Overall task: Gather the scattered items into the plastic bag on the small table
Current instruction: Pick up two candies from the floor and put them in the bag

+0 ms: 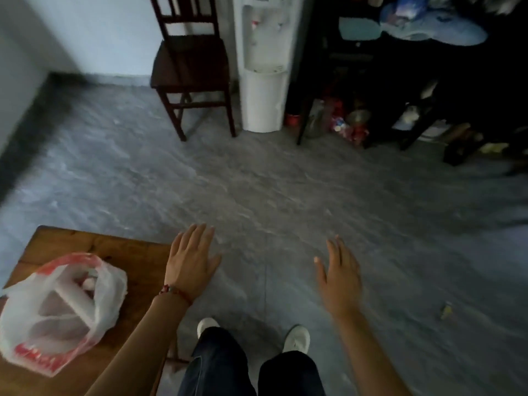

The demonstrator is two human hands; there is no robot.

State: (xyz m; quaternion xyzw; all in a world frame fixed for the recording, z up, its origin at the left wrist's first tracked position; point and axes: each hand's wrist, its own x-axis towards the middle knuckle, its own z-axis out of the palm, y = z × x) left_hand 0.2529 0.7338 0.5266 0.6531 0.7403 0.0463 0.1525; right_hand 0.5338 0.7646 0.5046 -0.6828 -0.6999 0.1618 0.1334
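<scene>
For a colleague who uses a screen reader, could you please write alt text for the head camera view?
Both hands, left hand and right hand, are open and hold nothing above a grey floor. A red-and-white plastic bag with items inside sits on the small wooden table at left; a dark chair and water dispenser stand beyond.

Plastic bag point(61, 310) on small table point(94, 247) (hands empty)

We cannot resolve the contents of the plastic bag point(57, 307): pale shapes show through the film, but none can be identified. The small table point(94, 247) is cut by the left and bottom edges. Clutter under the dark shelf point(400, 81) is too blurred and dim to name. A small yellowish scrap point(446, 310) on the floor point(257, 181) is too small to identify.
</scene>
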